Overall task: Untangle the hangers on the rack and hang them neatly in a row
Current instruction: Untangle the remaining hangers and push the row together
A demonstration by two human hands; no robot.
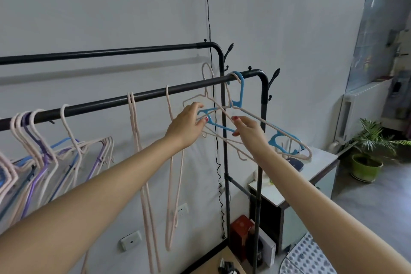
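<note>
Two hands work a tangle near the front rail's right end: the left hand apparently pinches the blue hanger, the right hand pinches a pink hanger crossing it.

Two bare forearms reach in from the bottom corners, with no sleeves, watch, bracelet or rings showing anywhere along them. The left hand and the right hand are both slender, with long fingers. The nails that show are painted red: one on a left fingertip and one on a right fingertip
</note>
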